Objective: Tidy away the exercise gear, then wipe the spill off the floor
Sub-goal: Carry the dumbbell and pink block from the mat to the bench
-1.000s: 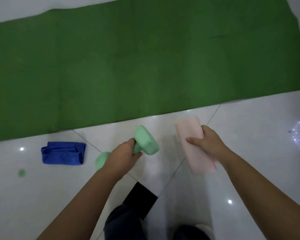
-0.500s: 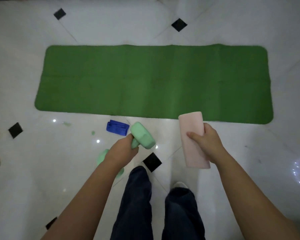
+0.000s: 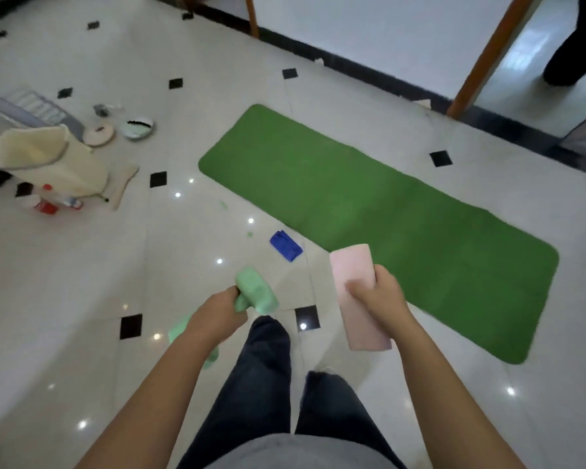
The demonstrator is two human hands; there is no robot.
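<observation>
The left hand (image 3: 217,316) curls round the green dumbbell (image 3: 256,291), and the right hand (image 3: 378,294) clasps the pink block (image 3: 356,299) — both carried, not yet stowed. The green mat (image 3: 369,211) lies unrolled, the blue cloth (image 3: 286,246) untouched — wiping remains.

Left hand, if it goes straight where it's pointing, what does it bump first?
Probably the blue cloth on the floor, just before the green mat. The left hand, holding the green dumbbell, is well above the floor, so depth is uncertain.
</observation>
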